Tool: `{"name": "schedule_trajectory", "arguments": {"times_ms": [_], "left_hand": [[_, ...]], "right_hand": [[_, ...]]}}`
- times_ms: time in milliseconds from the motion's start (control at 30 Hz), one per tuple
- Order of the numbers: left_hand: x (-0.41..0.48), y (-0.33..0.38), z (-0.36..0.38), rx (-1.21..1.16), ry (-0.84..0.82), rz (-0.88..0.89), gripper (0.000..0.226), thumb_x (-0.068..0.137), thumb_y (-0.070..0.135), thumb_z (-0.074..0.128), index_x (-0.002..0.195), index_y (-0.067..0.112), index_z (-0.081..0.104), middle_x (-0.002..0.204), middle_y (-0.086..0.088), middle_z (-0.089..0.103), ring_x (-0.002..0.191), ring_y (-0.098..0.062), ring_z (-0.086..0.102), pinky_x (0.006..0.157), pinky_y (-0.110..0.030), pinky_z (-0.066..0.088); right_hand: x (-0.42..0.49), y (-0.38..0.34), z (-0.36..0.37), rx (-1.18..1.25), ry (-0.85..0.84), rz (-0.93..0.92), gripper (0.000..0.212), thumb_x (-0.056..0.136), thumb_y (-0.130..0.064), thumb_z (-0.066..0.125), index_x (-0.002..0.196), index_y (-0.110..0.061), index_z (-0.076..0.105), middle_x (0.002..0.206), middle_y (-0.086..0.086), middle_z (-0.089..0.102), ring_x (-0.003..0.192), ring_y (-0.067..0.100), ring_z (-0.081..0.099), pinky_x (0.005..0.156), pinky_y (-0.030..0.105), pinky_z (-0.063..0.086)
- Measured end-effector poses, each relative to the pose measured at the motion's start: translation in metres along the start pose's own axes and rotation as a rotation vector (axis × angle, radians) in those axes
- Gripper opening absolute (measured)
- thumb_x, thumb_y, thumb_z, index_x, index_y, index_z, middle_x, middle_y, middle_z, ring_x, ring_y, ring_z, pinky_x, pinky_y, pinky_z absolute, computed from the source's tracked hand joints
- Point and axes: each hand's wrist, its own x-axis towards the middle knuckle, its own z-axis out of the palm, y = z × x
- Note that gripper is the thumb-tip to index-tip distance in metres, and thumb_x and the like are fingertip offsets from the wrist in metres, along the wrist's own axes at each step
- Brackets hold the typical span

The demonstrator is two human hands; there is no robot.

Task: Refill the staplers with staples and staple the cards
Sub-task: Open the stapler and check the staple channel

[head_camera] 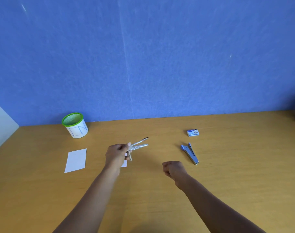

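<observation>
Staplers number two in my head view. The silver stapler (138,145) is off the table (227,165), held by the left hand (116,154), whose fingers are curled round its near end. It is swung open, with two bright arms fanning away towards the wall (160,56) and a third, shorter piece hanging down beside the fingers. The blue stapler (189,153) lies on the table to the right, well apart from the silver one, also hinged open in a narrow V, with its pivot end nearest me. The right hand (173,169) hovers just left of the blue stapler without touching it. Its fingers are curled into a fist, and I see nothing in them. A small staple box (193,132) sits beyond the blue stapler, nearer the wall. One white card (75,160) lies flat on the left of the table. A second card (125,163) shows only as a white edge beneath the left hand. A green-rimmed cup (75,125) stands upright at the back left, close to the wall, with blue letters on its white side.
</observation>
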Motion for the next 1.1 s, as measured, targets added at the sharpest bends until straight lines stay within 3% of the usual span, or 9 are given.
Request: {"name": "schedule_trajectory", "arguments": {"times_ms": [67,133,233,400,500,700,800,867,1100], "left_hand": [[0.006,-0.010,-0.006,-0.226,0.012,-0.201,0.022,0.092,0.026,0.057,0.073,0.014,0.059,0.072,-0.001,0.063,0.037,-0.007,0.050,0.047,-0.022,0.030],[0.014,-0.023,-0.013,-0.359,0.033,-0.340,0.023,0.093,0.028,0.055,0.076,0.012,0.058,0.067,0.001,0.064,0.028,-0.004,0.049,0.043,-0.019,0.030],[0.023,-0.043,-0.019,-0.434,0.053,-0.431,0.029,0.095,0.031,0.051,0.075,0.010,0.058,0.057,0.003,0.063,0.024,-0.004,0.046,0.037,-0.017,0.031],[0.027,-0.057,-0.018,-0.517,0.055,-0.520,0.036,0.095,0.032,0.050,0.072,0.006,0.058,0.034,0.003,0.054,0.022,-0.007,0.044,0.040,-0.023,0.032],[0.031,-0.062,-0.016,-0.581,0.059,-0.560,0.035,0.095,0.030,0.050,0.072,0.005,0.058,0.043,0.000,0.057,0.024,-0.007,0.045,0.032,-0.009,0.030],[0.041,-0.061,-0.009,-0.652,0.071,-0.595,0.035,0.095,0.029,0.050,0.069,0.007,0.056,0.062,-0.003,0.056,0.046,-0.010,0.043,0.031,-0.009,0.028],[0.047,-0.062,-0.008,-0.684,0.055,-0.619,0.038,0.096,0.030,0.048,0.069,0.004,0.056,0.047,-0.003,0.055,0.035,-0.008,0.045,0.031,-0.009,0.029],[0.050,-0.063,-0.007,-0.714,0.046,-0.630,0.039,0.096,0.031,0.047,0.069,0.005,0.055,0.056,-0.004,0.054,0.029,-0.007,0.043,0.031,-0.008,0.028],[0.059,-0.068,-0.003,-0.772,0.034,-0.683,0.032,0.094,0.033,0.050,0.079,0.006,0.057,0.065,-0.004,0.053,0.040,-0.012,0.048,0.031,-0.010,0.032]], "right_hand": [[0.011,0.009,-0.007,-0.110,0.104,-0.030,0.024,0.086,0.003,0.047,0.075,-0.012,0.061,0.080,0.006,0.056,0.074,0.018,0.052,0.071,0.027,0.048],[0.016,0.013,-0.012,-0.237,0.159,-0.066,0.021,0.085,-0.002,0.048,0.082,-0.016,0.063,0.084,0.006,0.058,0.079,0.021,0.054,0.069,0.028,0.049],[0.020,0.012,-0.014,-0.383,0.158,-0.140,0.022,0.084,-0.006,0.051,0.097,-0.014,0.067,0.092,0.006,0.064,0.085,0.022,0.059,0.069,0.027,0.049],[0.031,0.002,-0.004,-0.471,0.120,-0.196,0.022,0.081,-0.006,0.054,0.098,-0.009,0.069,0.091,0.006,0.064,0.082,0.018,0.056,0.071,0.023,0.045],[0.040,-0.010,0.007,-0.523,0.078,-0.215,0.023,0.081,-0.006,0.057,0.101,-0.008,0.068,0.094,0.007,0.064,0.083,0.016,0.054,0.070,0.021,0.041],[0.060,-0.027,0.032,-0.582,0.021,-0.242,0.028,0.079,-0.005,0.064,0.108,-0.007,0.066,0.097,0.007,0.063,0.086,0.012,0.052,0.071,0.019,0.039],[0.070,-0.029,0.042,-0.572,0.000,-0.259,0.032,0.078,-0.006,0.068,0.110,-0.006,0.065,0.099,0.006,0.062,0.087,0.012,0.052,0.073,0.018,0.039],[0.075,-0.030,0.046,-0.584,0.001,-0.277,0.032,0.078,-0.005,0.070,0.109,-0.004,0.065,0.095,0.004,0.058,0.088,0.012,0.052,0.074,0.018,0.039],[0.090,-0.031,0.058,-0.649,0.063,-0.333,0.018,0.077,-0.001,0.070,0.094,-0.005,0.066,0.087,0.003,0.059,0.081,0.016,0.055,0.082,0.031,0.050]]}}
